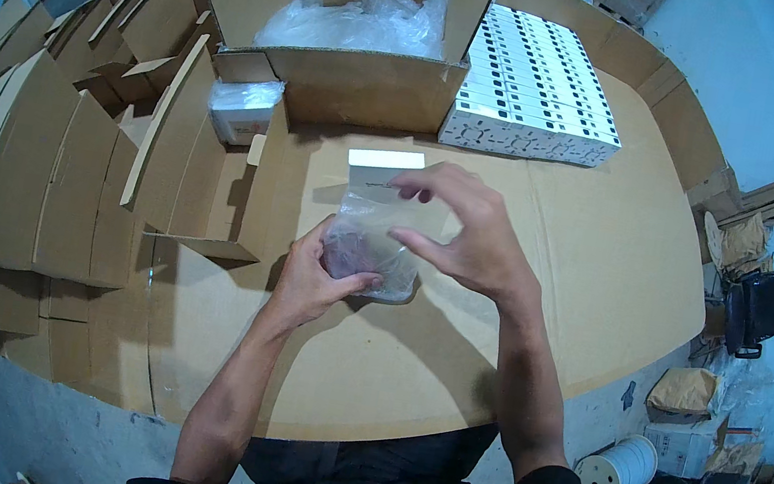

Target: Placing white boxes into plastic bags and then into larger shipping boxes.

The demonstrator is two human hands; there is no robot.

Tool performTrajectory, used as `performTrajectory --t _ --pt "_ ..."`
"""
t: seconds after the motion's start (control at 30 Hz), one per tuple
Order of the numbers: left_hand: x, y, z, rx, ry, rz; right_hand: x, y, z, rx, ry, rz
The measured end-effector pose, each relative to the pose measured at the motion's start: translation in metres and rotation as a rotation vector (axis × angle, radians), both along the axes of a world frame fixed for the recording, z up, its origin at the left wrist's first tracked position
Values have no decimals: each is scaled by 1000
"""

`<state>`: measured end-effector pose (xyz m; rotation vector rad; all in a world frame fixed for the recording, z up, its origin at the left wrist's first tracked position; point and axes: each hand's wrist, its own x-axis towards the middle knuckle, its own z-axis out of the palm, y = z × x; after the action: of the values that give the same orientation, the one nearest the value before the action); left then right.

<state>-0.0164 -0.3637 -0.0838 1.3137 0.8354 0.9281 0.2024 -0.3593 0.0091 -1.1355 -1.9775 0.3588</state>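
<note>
My left hand [313, 276] is closed around the lower left of a clear plastic bag [372, 240], thumb across its front. Its fingers show blurred through the film. At the bag's top edge a white box [386, 159] sticks up; whether it sits inside the bag or behind it I cannot tell. To the right, my right hand [469, 235] hovers at the bag's upper part, thumb and fingers apart with nothing visibly gripped. Both hands are above the cardboard-covered table [594, 275].
Stacked white printed boxes [530, 138] stand at the back right. An open carton [369, 97] behind my hands holds clear plastic bags [361, 20]. At the left are open cartons [77, 183], one with a plastic-wrapped pack [244, 108]. Wire spools [619, 471] lie on the floor at lower right.
</note>
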Motion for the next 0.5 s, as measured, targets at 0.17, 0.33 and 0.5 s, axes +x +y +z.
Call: performTrajectory --t 0.17,0.33,0.5 --pt "2 4 -4 44 86 6 -6 20 11 -237 -317 182" --pt "1 3 -1 91 229 45 -5 30 3 -347 -306 362" --pt "1 6 0 147 262 81 -2 32 3 -300 -325 423"
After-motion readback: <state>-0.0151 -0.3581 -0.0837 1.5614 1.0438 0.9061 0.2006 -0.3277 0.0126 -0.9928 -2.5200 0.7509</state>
